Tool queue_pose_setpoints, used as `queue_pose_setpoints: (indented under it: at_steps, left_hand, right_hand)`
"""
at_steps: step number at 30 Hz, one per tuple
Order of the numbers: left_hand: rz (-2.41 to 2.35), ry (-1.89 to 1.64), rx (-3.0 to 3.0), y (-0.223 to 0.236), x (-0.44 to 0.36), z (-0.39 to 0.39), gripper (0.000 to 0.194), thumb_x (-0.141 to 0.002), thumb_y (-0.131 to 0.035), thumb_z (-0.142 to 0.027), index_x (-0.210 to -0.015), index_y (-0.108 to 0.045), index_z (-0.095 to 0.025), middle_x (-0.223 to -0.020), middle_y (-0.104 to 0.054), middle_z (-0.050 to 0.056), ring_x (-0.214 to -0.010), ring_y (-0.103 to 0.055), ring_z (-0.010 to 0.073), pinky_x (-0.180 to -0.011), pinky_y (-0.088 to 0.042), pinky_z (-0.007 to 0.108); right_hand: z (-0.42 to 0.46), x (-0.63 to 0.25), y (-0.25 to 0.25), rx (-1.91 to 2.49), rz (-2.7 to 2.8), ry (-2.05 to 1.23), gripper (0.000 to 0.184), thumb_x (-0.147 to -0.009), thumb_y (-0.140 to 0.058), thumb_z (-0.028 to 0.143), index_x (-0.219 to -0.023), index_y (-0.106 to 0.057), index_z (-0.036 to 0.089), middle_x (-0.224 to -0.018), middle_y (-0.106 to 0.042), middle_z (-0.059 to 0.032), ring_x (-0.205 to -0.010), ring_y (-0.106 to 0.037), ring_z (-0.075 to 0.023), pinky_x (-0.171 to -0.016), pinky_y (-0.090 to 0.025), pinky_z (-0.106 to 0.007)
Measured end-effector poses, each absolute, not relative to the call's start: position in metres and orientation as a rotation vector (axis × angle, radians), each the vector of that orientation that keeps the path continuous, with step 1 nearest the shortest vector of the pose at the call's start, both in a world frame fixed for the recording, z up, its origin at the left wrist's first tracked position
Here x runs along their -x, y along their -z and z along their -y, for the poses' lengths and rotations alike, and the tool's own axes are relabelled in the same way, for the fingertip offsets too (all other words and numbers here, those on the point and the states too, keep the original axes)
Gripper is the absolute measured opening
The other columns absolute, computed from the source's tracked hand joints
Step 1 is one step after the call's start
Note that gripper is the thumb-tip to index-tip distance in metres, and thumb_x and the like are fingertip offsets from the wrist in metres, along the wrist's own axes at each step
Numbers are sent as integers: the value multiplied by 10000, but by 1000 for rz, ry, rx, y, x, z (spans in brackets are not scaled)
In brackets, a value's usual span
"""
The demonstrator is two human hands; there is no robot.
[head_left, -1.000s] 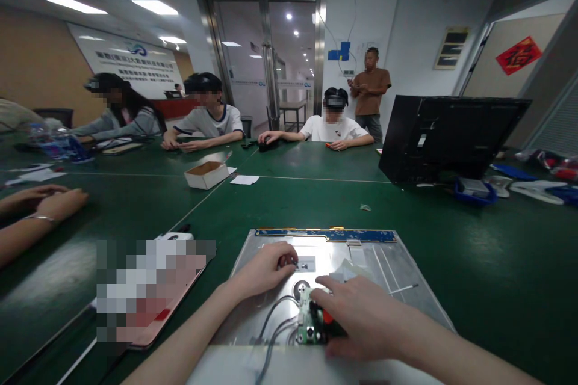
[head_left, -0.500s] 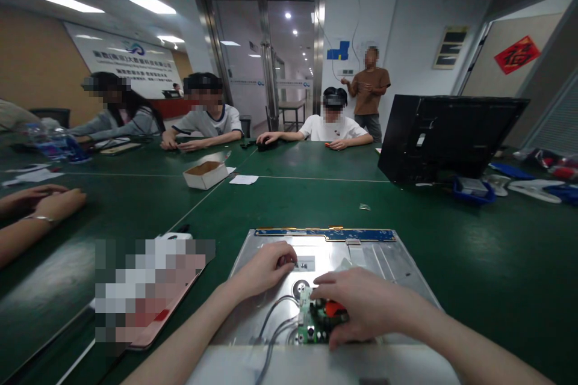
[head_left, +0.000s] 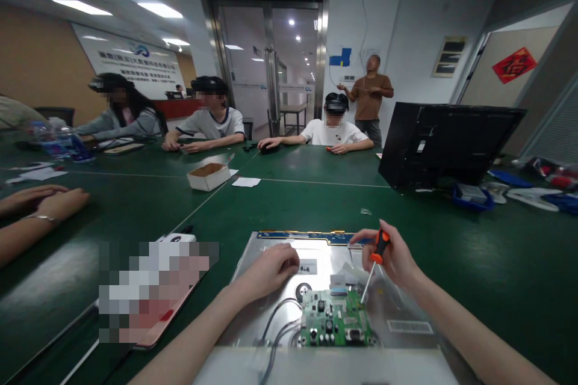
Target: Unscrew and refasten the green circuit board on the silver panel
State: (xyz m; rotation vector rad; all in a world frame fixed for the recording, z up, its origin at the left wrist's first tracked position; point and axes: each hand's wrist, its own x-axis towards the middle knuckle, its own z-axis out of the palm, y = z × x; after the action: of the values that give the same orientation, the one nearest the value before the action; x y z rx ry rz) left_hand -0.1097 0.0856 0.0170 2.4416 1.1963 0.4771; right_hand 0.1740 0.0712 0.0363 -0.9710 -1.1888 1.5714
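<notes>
My right hand [head_left: 397,252] is closed round the orange and black handle of a screwdriver [head_left: 379,248]. The screwdriver leans, its shaft slanting down to the upper right part of a green circuit board [head_left: 336,317]; whether the tip touches cannot be made out. The board lies on the silver metal back of a display panel [head_left: 409,304]. Upon that metal, left of the board, rests my left hand [head_left: 276,266], fingers curled in, their contents hidden. Grey cables [head_left: 276,328] run from the board's left side. Along the panel's far edge lies a narrow blue circuit strip [head_left: 298,239].
A pink-backed phone-like object [head_left: 156,326], partly blurred out, lies on the green table [head_left: 487,277] to my left. Farther off are a white box [head_left: 208,178], a black monitor [head_left: 447,144] and a blue tray [head_left: 473,198]. Another person's hands [head_left: 58,204] rest at far left.
My right hand has lifted off the circuit board and moved up and right, bringing the screwdriver upright into clear sight. The board is uncovered. My left hand has barely moved.
</notes>
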Motion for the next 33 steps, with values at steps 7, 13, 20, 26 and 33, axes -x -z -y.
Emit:
queue_pose_setpoints:
  at_steps: [7, 13, 20, 26, 33]
  left_hand:
    - [-1190, -557, -2386, -10, 101, -83, 94, -855, -499, -159, -799, -573, -170, -828, -630, 49, -777, -558, 205, -719, -413, 299]
    - [-1182, -592, -2411, -3, 97, -85, 105, -868, -465, -169, -817, -555, -174, -838, -626, 63, -792, -553, 210, -722, -429, 308]
    - [-1177, -574, -2421, -9, 76, -88, 87, -837, -471, -146, -799, -544, -174, -817, -610, 57, -757, -545, 200, -700, -421, 297]
    - [-1204, -475, -2306, -13, 69, -94, 90, -780, -470, -128, -746, -542, -169, -754, -586, 30, -714, -525, 187, -643, -390, 273]
    - [-1137, -438, -2178, -23, 70, -91, 83, -788, -485, -137, -762, -560, -163, -722, -562, -6, -648, -494, 149, -586, -377, 236]
  right_hand:
    - [-65, -189, 7, 1009, 1170, -1560, 666, -805, -352, 715, -817, -678, 134, -380, -391, 44, -332, -283, -95, -364, -171, -237]
    - [-62, -187, 6, 1022, 1209, -1480, 616, -787, -378, 722, -714, -646, 172, -395, -320, 62, -340, -227, -91, -380, -120, -257]
    - [-68, -201, 1, 1053, 1230, -1461, 600, -770, -425, 711, -664, -646, 164, -380, -306, 72, -331, -178, -74, -372, -77, -242]
    - [-77, -179, -20, 1001, 1194, -1463, 617, -774, -409, 701, -630, -637, 146, -383, -315, 68, -340, -170, -64, -372, -88, -236]
    - [-90, -139, -24, 910, 1125, -1505, 598, -722, -441, 712, -615, -618, 150, -394, -311, 74, -337, -200, -61, -357, -97, -226]
